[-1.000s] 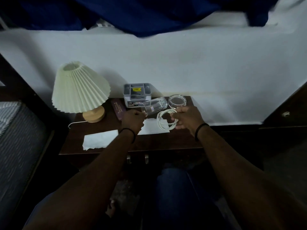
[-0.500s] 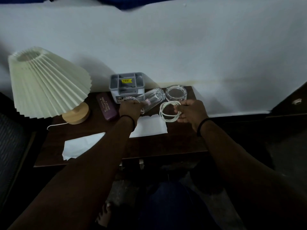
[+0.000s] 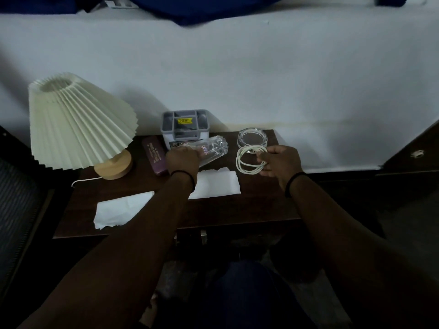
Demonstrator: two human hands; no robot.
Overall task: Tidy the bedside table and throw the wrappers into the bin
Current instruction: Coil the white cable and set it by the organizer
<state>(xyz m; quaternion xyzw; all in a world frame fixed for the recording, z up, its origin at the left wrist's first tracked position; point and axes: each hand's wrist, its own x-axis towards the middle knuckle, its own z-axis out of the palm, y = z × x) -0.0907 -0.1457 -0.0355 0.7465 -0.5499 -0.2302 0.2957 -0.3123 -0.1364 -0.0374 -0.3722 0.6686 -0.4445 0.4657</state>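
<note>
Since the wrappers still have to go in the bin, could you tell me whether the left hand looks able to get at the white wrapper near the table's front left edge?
Probably not yet: the left hand grips the lying glass. The wrapper lies uncovered beside that forearm.

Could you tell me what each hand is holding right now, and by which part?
Left hand grips the tilted clear glass at its near end; right hand holds the coiled white cable by the loops' right side.

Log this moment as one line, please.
left hand: grips tipped glass | right hand: holds coiled white cable | papers: on table
</note>
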